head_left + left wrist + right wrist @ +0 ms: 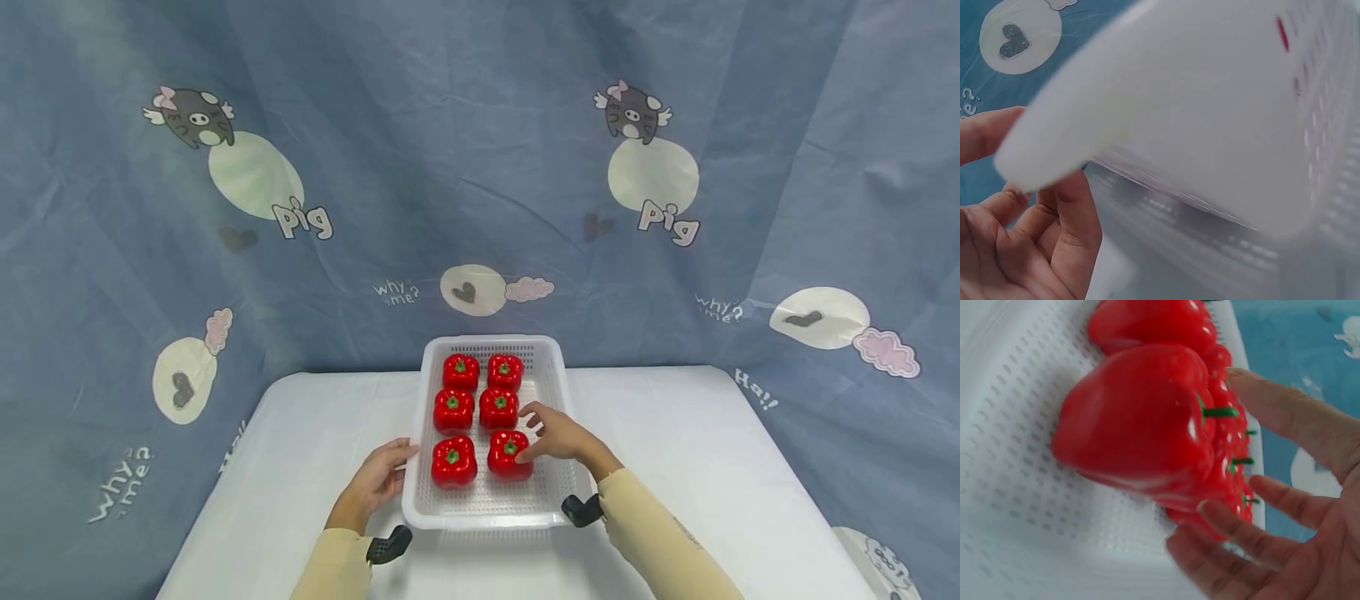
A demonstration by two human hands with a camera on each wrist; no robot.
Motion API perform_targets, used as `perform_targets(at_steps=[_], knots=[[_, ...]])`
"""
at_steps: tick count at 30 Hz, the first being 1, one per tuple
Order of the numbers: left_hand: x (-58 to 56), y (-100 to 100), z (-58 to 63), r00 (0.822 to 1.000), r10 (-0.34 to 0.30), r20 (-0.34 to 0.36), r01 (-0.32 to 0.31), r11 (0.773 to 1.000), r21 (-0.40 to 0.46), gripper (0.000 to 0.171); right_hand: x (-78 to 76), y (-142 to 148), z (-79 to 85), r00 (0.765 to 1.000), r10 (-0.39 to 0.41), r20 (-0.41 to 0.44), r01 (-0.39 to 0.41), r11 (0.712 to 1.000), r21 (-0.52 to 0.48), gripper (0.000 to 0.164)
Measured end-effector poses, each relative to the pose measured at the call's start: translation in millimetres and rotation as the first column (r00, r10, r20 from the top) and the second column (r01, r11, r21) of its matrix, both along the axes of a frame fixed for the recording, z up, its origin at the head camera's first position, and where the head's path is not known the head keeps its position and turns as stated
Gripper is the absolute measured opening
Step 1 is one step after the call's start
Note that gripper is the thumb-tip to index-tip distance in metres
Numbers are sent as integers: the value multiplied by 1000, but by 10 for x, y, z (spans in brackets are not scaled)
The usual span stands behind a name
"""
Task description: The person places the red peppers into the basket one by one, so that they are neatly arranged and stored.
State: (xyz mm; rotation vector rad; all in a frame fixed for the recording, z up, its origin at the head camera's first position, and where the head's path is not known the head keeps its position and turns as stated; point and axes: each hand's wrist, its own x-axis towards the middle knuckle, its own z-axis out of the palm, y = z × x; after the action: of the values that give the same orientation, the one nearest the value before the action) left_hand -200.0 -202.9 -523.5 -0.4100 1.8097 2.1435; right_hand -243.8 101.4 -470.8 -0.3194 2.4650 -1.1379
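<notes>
A white perforated plastic basket [543,500] stands on the table with several glossy red bell peppers in two columns. My left hand [385,475] holds its left rim, with fingers on both sides of the edge [1054,137] in the left wrist view. Over the basket's right side, my right hand [558,435] is spread around the top of the front right bell pepper [504,467]. Its thumb overlaps that pepper in the head view. In the right wrist view the parted fingers [1235,531] stand off from the nearest pepper [1135,425], whose green stem faces the palm.
Beside the front right pepper sits the front left pepper [453,472]. Behind them are a middle pair and a back pair, the back left one [461,372] near the far wall. A white table [660,433] lies under everything, and a blue printed cloth [480,167] hangs behind.
</notes>
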Motion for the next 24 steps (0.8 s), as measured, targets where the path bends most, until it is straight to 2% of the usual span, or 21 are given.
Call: perform_targets(at_steps=[3, 7, 10, 12, 15, 17, 20, 24], knots=[[-7, -5, 9, 1000, 11, -3, -11, 1000, -26, 41, 23, 83, -10, 999, -25, -39, 20, 994, -104, 66], [4, -45, 4, 1000, -6, -7, 6, 999, -53, 41, 78, 198, -6, 993, -71, -89, 50, 975, -217, 65], [15, -70, 4, 1000, -11, 2, 12, 996, -87, 44, 126, 307, -10, 987, -107, -123, 70, 960, -270, 62], [20, -86, 24, 1000, -19, 4, 19, 990, -139, 47, 145, 399, -23, 981, -125, -146, 78, 953, -294, 60], [22, -113, 81, 999, -34, -4, 32, 971, -235, 52, 159, 535, -40, 971, -163, -173, 106, 949, -298, 58], [28, -137, 128, 999, -51, -18, 43, 951, -306, 55, 160, 614, -56, 962, -189, -199, 128, 950, -284, 58], [26, -169, 205, 997, -69, -28, 53, 925, -376, 55, 160, 711, -80, 949, -224, -224, 166, 954, -248, 58], [16, -229, 297, 993, -103, -53, 68, 891, -449, 57, 152, 817, -106, 943, -234, -236, 189, 962, -197, 62]])
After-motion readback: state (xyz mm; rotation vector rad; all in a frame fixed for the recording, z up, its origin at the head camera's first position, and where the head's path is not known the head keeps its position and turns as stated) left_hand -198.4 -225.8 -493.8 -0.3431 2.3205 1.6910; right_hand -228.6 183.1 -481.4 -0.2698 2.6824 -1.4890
